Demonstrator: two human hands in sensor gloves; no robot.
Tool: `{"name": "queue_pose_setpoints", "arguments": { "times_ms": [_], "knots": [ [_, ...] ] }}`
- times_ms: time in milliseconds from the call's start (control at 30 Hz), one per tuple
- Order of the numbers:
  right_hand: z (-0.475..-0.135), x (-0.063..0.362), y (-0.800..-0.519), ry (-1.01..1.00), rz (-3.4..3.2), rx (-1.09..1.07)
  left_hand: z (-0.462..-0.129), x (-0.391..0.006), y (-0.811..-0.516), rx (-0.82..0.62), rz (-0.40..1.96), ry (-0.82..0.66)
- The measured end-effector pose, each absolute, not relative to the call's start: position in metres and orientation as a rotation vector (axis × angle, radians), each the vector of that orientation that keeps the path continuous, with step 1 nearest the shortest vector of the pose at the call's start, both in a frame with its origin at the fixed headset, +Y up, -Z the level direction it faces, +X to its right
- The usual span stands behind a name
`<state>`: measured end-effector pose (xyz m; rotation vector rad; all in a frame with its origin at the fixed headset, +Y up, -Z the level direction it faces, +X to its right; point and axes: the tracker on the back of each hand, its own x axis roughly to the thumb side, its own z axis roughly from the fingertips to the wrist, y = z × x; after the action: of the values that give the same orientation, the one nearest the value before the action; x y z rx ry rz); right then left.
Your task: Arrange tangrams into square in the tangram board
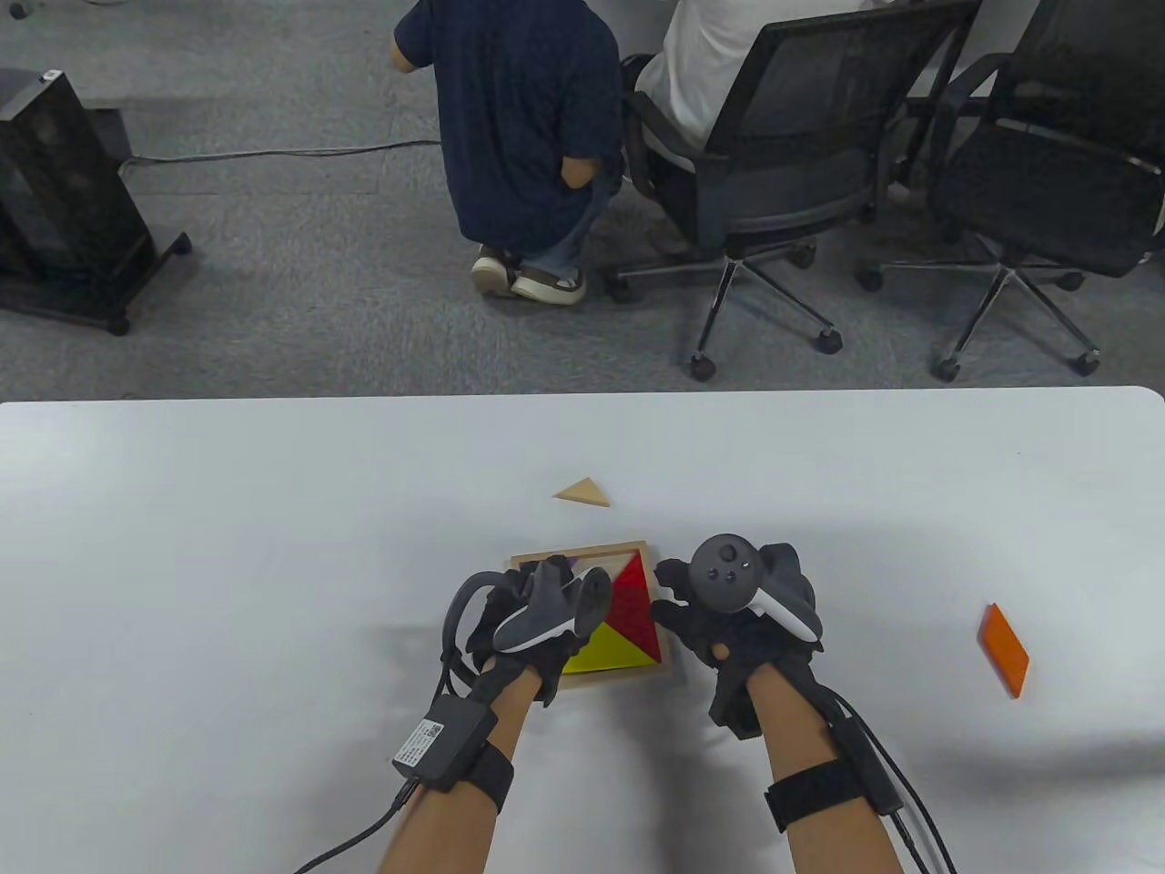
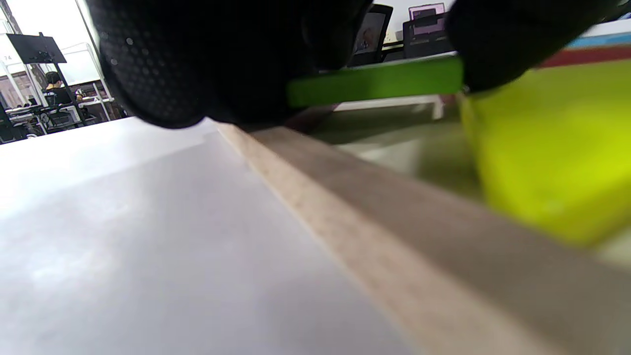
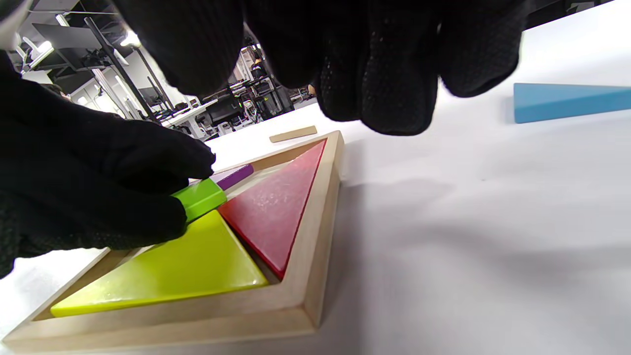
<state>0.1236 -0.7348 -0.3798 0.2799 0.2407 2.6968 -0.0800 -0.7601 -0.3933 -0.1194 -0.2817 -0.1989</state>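
Observation:
The wooden tangram board [image 1: 637, 552] lies near the table's front edge. A red triangle [image 1: 633, 608] and a yellow triangle [image 1: 612, 651] lie in it. My left hand [image 1: 546, 592] covers the board's left part and pinches a green piece [image 3: 199, 199] tilted over the tray, beside a purple piece [image 3: 234, 175]. In the left wrist view the green piece [image 2: 374, 81] sits between my fingertips above the board rim [image 2: 394, 207]. My right hand [image 1: 701, 619] hovers at the board's right edge with fingers [image 3: 374, 64] loosely curled, holding nothing.
A plain wooden triangle [image 1: 582, 492] lies on the white table [image 1: 273, 546] behind the board. An orange parallelogram [image 1: 1003, 649] lies far right. A blue piece [image 3: 567, 101] lies right of my right hand. People and office chairs [image 1: 801, 137] are beyond the table's far edge.

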Motion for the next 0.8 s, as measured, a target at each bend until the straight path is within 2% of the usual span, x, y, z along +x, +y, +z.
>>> {"name": "queue_pose_setpoints", "arguments": {
  "times_ms": [567, 800],
  "knots": [
    [-0.380, 0.127, -0.735, 0.249, 2.711, 0.274, -0.394, -0.083, -0.760, -0.219, -0.176, -0.302],
    [-0.380, 0.136, -0.721, 0.169, 2.704, 0.252, -0.397, -0.090, -0.755, -0.230, -0.147, -0.302]
  ]
}}
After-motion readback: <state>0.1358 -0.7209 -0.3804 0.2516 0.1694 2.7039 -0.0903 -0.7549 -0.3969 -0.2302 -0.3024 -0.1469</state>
